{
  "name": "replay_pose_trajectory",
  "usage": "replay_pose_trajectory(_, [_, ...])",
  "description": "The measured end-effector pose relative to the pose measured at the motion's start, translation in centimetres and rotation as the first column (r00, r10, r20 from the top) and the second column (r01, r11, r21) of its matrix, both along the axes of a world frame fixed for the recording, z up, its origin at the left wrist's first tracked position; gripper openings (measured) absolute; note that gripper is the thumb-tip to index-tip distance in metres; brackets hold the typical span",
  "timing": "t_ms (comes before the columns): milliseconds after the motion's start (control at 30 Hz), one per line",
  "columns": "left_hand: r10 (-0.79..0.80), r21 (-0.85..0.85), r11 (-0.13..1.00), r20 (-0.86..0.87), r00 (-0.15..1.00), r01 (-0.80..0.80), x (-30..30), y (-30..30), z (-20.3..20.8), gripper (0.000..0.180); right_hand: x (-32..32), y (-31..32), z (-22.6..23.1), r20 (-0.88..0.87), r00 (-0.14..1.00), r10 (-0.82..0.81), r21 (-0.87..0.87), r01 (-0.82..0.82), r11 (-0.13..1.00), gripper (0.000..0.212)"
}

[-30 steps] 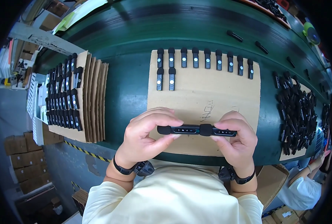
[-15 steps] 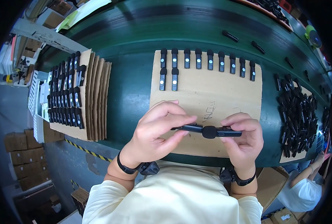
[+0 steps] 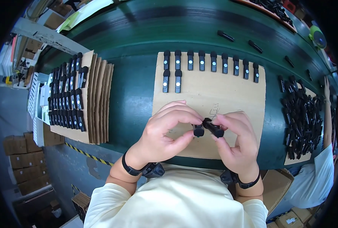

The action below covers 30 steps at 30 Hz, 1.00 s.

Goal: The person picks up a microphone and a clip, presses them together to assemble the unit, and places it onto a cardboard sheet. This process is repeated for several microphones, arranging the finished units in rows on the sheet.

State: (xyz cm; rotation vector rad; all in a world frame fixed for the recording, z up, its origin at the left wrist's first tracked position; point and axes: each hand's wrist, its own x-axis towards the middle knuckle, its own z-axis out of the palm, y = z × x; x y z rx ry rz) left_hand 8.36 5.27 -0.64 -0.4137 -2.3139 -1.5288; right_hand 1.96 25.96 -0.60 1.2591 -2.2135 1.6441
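Observation:
My left hand (image 3: 163,133) pinches a small black clip-on microphone (image 3: 198,131) between thumb and fingers, its rounded end facing me. A second black clip-on microphone (image 3: 215,129) is in the closed fingertips of my right hand (image 3: 238,138), tilted and close beside the first; I cannot tell whether the two touch. Both are held above the near part of a cardboard sheet (image 3: 229,93). At its far edge stands a row of several like microphones (image 3: 202,62), each with a foam tip and a pale round dot. Two more (image 3: 178,81) begin a second row at the left.
A heap of black microphones (image 3: 303,117) lies at the right on cardboard. Several loose ones (image 3: 255,46) are strung along the green conveyor belt (image 3: 146,30). Stacked cardboard sheets (image 3: 100,98) on the left carry filled rows. A co-worker's arm (image 3: 327,114) reaches in at far right.
My hands have come closer together, and the microphones have turned from lying end to end to pointing toward me. Loose ones on the belt shifted left. The co-worker's arm now reaches forward.

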Motion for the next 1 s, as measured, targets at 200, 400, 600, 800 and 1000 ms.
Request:
replay_pose_trajectory(200, [-0.019, 0.0, 1.0, -0.022, 1.0, 0.019, 0.0, 0.2, 0.0, 0.024, 0.0, -0.9, 0.5, 0.009, 0.999, 0.049, -0.046, -0.048, 0.998, 0.051])
replay_pose_trajectory(400, [0.01, -0.046, 0.999, -0.057, 0.998, -0.013, -0.3, 0.1, 0.2, 0.026, -1.0, -1.0, 0.9, -0.089, 0.992, 0.089, 0.0, -0.09, 0.996, 0.041])
replay_pose_trajectory(600, [0.12, -0.239, 0.959, -0.155, 0.981, -0.155, -1.9, -1.2, -0.4, 0.027, -3.7, -0.9, 1.3, -0.044, 0.99, 0.131, 0.225, -0.118, 0.967, 0.031])
replay_pose_trajectory(800, [0.159, -0.459, 0.856, -0.204, 0.966, -0.238, -5.0, -2.5, -1.4, 0.021, -7.5, -1.9, -1.3, -0.071, 0.989, 0.131, 0.371, -0.096, 0.924, 0.024])
replay_pose_trajectory(1000, [0.002, -0.716, 0.652, -0.326, 0.945, -0.248, -5.6, -2.3, -2.9, 0.021, -8.5, -3.0, -3.6, -0.332, 0.926, 0.179, 0.402, -0.033, 0.915, 0.024])
